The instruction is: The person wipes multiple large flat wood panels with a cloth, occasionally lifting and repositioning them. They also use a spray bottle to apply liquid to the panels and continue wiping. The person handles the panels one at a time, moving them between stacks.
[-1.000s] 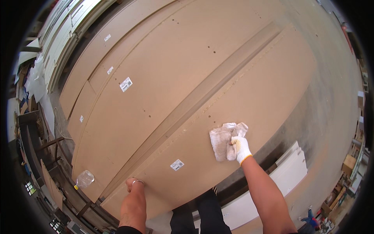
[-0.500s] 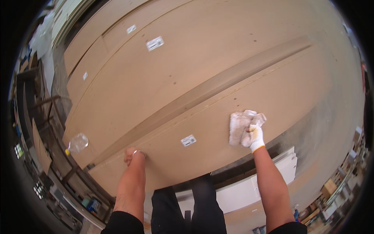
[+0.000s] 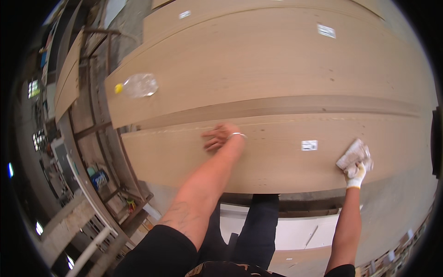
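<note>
A fluffy whitish cloth (image 3: pixel 353 154), bunched up, lies against the near brown panel (image 3: pixel 281 173). My right hand (image 3: pixel 355 173), in a white knit glove with a yellow-edged cuff, grips it. Bare, with a thin bracelet at the wrist, my left hand (image 3: pixel 222 137) is over the same panel near its far edge, fingers spread and holding nothing. Motion blurs it slightly, so I cannot tell whether it touches the surface. Between my hands is a small white label (image 3: pixel 309 145) stuck on the panel.
Beyond a groove (image 3: pixel 277 105) is a second brown panel (image 3: pixel 240 64) with a clear plastic bottle (image 3: pixel 140 85), yellow-capped, lying at its left end. A rusty metal frame (image 3: pixel 94 127) stands at the left. White boards (image 3: pixel 300 228) are below the near edge, by my legs.
The view has swung left, bringing the bottle and metal frame further in. My left hand has gone from closed fingers to spread ones. The cloth is still in my right hand.
</note>
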`<action>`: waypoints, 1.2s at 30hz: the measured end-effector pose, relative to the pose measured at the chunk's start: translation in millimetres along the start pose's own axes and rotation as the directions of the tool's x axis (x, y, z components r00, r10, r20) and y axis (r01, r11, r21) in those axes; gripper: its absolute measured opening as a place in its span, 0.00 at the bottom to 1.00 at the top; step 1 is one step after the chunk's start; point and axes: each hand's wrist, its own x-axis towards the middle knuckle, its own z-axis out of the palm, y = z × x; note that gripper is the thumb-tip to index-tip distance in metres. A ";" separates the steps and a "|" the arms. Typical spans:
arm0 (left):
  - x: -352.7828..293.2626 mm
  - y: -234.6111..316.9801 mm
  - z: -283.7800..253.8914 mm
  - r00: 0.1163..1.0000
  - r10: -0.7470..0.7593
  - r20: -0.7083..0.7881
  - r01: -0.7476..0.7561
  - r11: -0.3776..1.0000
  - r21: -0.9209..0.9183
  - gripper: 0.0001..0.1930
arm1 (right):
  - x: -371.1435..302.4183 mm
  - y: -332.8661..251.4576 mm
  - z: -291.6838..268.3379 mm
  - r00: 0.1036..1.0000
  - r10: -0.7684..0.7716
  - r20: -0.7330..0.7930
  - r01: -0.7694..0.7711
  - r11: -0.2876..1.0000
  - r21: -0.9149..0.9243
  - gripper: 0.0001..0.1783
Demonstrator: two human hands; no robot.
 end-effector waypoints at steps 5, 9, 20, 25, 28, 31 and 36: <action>10.4 -60.1 -73.1 0.742 0.400 0.539 -0.399 0.909 -0.125 0.44 | -94.9 100.5 69.1 0.999 -0.045 0.017 0.042 0.986 0.164 0.32; 173.3 -103.7 -95.6 0.357 0.818 0.452 -0.169 0.532 -0.830 0.49 | -215.6 215.6 173.2 0.902 0.150 0.405 -0.270 0.928 0.256 0.46; 379.0 101.9 -137.0 0.249 0.960 -0.131 -0.504 0.013 -0.864 0.67 | -319.8 287.4 403.3 0.799 0.385 0.462 -0.438 0.899 0.009 0.45; 322.5 120.4 -131.1 0.342 0.901 -0.265 -0.534 -0.046 -0.845 0.62 | -319.5 269.6 447.2 0.785 0.229 0.575 -0.314 0.948 0.050 0.44; 295.9 140.4 -140.0 0.533 0.833 -0.148 -0.406 0.098 -0.909 0.49 | -315.2 264.2 460.1 0.801 0.192 0.567 -0.295 0.951 0.095 0.43; 284.9 149.8 -152.6 0.677 0.736 -0.017 -0.258 0.215 -0.942 0.32 | -304.1 261.6 461.6 0.789 0.136 0.598 -0.275 0.950 0.147 0.43; 297.0 94.5 -171.4 -0.116 0.880 -0.460 -0.839 -0.335 -0.430 0.23 | -278.1 253.8 446.4 0.775 0.043 0.631 -0.235 0.946 0.225 0.41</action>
